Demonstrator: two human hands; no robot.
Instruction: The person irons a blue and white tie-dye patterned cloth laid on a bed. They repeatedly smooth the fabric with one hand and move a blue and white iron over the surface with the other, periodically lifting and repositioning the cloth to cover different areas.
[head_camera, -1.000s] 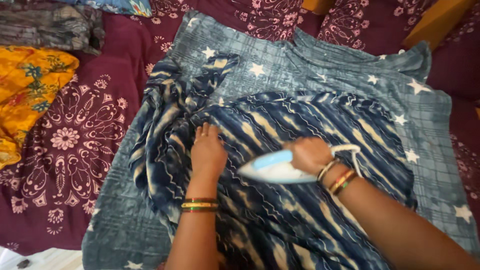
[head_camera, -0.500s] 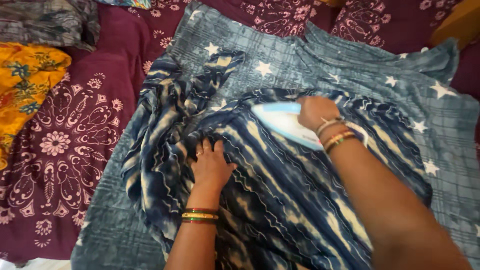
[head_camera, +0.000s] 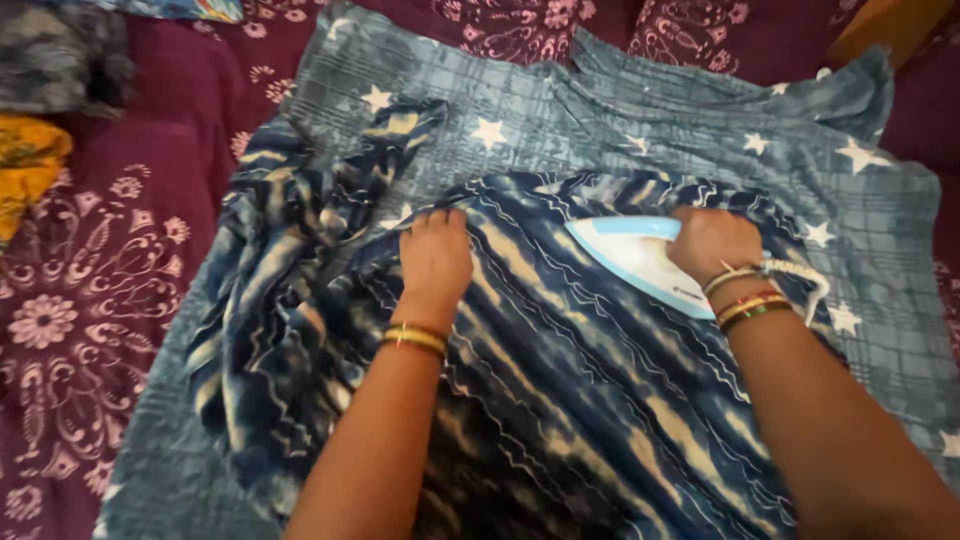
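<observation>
Right hand (head_camera: 712, 243) clenched round the handle of a white and pale-blue iron (head_camera: 640, 262), soleplate flat on the blue striped garment (head_camera: 560, 380), pointed nose aimed away from the palm toward the other hand. Grip closed over the top, probably so that weight presses straight down into the cloth. Braided cord (head_camera: 800, 280) looping off behind the wrist, just past the bangles, kept clear of the soleplate.

Left hand (head_camera: 435, 258) open and pressed flat, palm down, fingers (head_camera: 428, 222) spread onto the garment's upper edge, holding nothing. Placed ahead of the iron's nose and apart from it, seemingly to pin the cloth taut and keep the fold from creeping under the heat. Gold and red bangles (head_camera: 414, 338) at that wrist.

Garment spread directly beneath both hands and forearms; smoothed between them, bunched and rumpled beyond the left hand's outer side, where loose folds trail off.

Under the garment, a grey-blue checked sheet with white stars (head_camera: 640, 130), reaching out past the fingertips and past the right hand's outer side; likely laid as a padded pressing layer. Beneath that, a maroon floral bedcover (head_camera: 110, 300), far out beyond the left hand. Further still that way, a yellow patterned cloth (head_camera: 25, 165) and a dark grey bundle (head_camera: 60, 60), set well apart from the pressing area.
</observation>
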